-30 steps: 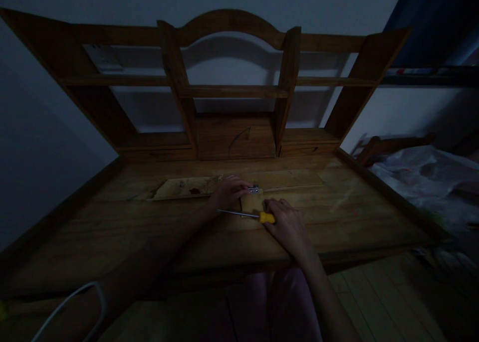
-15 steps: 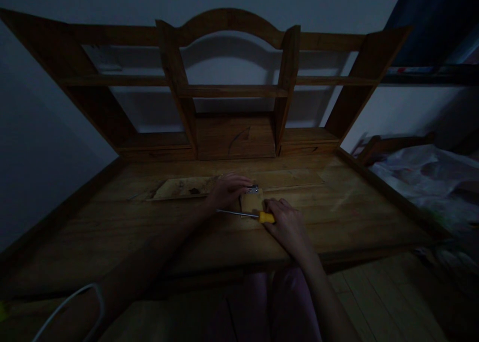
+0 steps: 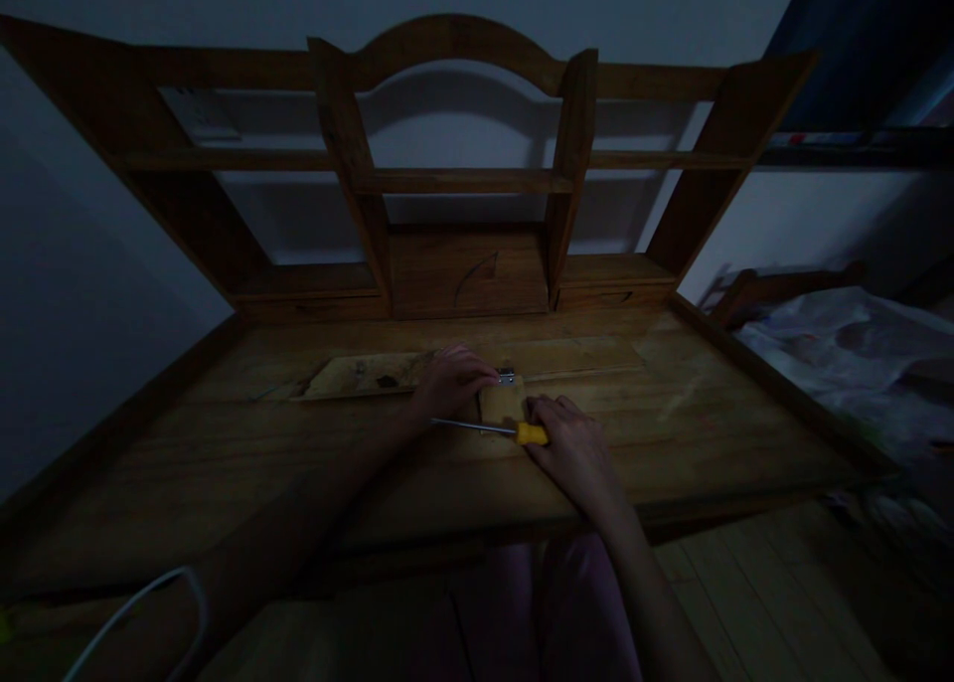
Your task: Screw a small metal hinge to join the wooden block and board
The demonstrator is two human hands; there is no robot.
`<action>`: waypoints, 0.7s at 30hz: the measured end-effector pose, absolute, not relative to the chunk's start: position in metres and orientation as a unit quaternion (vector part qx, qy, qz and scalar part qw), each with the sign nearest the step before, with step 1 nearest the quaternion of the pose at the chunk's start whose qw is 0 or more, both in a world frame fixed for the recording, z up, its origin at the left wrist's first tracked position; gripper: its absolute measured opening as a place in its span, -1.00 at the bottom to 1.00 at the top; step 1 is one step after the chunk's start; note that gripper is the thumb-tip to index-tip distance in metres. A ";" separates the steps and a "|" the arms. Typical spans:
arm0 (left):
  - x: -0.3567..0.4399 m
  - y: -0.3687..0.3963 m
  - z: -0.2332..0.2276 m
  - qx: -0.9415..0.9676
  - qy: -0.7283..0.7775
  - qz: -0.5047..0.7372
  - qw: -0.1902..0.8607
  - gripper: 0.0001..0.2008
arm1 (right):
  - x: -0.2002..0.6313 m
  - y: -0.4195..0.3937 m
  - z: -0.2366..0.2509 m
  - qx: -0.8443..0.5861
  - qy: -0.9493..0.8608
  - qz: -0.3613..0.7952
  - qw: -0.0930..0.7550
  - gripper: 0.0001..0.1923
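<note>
1. Head view, dim light. Wooden tabletop [image 3: 224, 463] seen from above, with a hutch [image 3: 454, 165] of open shelves along its back edge.
2. Left hand [image 3: 447, 382] resting palm down near the tabletop centre, fingers curled loosely over the end of a flat board [image 3: 358, 374] and reaching a small metal fitting [image 3: 507, 376]. Actual grip on the fitting: cannot tell, too dark and too small.
3. Small wood block [image 3: 503, 402] just beside the left hand, directly below the metal fitting and touching it or nearly so.
4. Right hand [image 3: 573, 453] clenched round the yellow handle of a screwdriver [image 3: 496, 428]. Handle tip visible at the thumb side; metal shaft running level to the left, across the near edge of the block, tip ending below the left hand.
5. Screwdriver lying low over the tabletop; contact with the surface not clear.
6. Board lying flat, running left from the left hand, parallel to the hutch.
7. White cable [image 3: 141, 602] looping at the lower left, well apart from both hands.
8. Bed [image 3: 857, 364] with pale covers to the right of the tabletop; plank floor [image 3: 782, 602] below it.
9. Pink-clad lap [image 3: 552, 612] of the person under the near tabletop edge.
</note>
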State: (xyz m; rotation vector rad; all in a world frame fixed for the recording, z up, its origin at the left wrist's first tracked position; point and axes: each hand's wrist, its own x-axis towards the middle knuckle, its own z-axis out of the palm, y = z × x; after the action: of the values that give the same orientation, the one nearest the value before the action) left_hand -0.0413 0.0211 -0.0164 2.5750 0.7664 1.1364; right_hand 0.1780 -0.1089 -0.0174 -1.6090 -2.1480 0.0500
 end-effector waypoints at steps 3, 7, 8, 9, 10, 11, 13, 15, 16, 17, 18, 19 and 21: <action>-0.041 0.021 -0.016 0.878 0.271 0.376 0.120 -0.80 | 0.178 -0.109 -0.017 -0.583 -0.780 0.018 0.226 -0.78; -0.041 0.019 -0.015 0.878 0.263 0.379 0.131 -0.78 | 0.177 -0.108 -0.017 -0.583 -0.779 0.025 0.228 -0.80; -0.041 0.018 -0.015 0.875 0.261 0.387 0.132 -0.80 | 0.177 -0.109 -0.017 -0.586 -0.778 0.024 0.226 -0.81; -0.041 0.018 -0.014 0.870 0.262 0.397 0.132 -0.82 | 0.177 -0.109 -0.017 -0.588 -0.777 0.023 0.225 -0.82; -0.040 0.018 -0.015 0.865 0.264 0.405 0.132 -0.84 | 0.177 -0.109 -0.017 -0.590 -0.776 0.021 0.224 -0.82; -0.040 0.018 -0.015 0.864 0.264 0.407 0.133 -0.84 | 0.177 -0.109 -0.017 -0.590 -0.775 0.021 0.225 -0.82; -0.040 0.020 -0.018 0.868 0.264 0.399 0.134 -0.85 | 0.177 -0.109 -0.017 -0.587 -0.776 0.021 0.229 -0.82; -0.040 0.022 -0.020 0.871 0.263 0.392 0.133 -0.87 | 0.177 -0.108 -0.018 -0.584 -0.778 0.020 0.233 -0.82; -0.040 0.023 -0.021 0.871 0.264 0.392 0.132 -0.87 | 0.177 -0.108 -0.019 -0.584 -0.777 0.019 0.233 -0.83; -0.040 0.023 -0.022 0.870 0.266 0.394 0.130 -0.87 | 0.177 -0.108 -0.019 -0.584 -0.777 0.017 0.233 -0.83; -0.040 0.023 -0.022 0.867 0.270 0.399 0.126 -0.87 | 0.177 -0.108 -0.019 -0.584 -0.777 0.016 0.233 -0.84; -0.040 0.023 -0.022 0.865 0.273 0.403 0.123 -0.86 | 0.177 -0.108 -0.019 -0.584 -0.777 0.016 0.233 -0.85; -0.040 0.022 -0.022 0.863 0.276 0.405 0.118 -0.84 | 0.177 -0.108 -0.019 -0.582 -0.778 0.016 0.236 -0.86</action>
State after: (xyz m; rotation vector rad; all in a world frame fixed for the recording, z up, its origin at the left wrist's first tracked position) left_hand -0.0402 0.0220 -0.0223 2.5251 0.8086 1.1856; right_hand 0.1773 -0.1082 -0.0185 -1.5963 -2.1332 0.0442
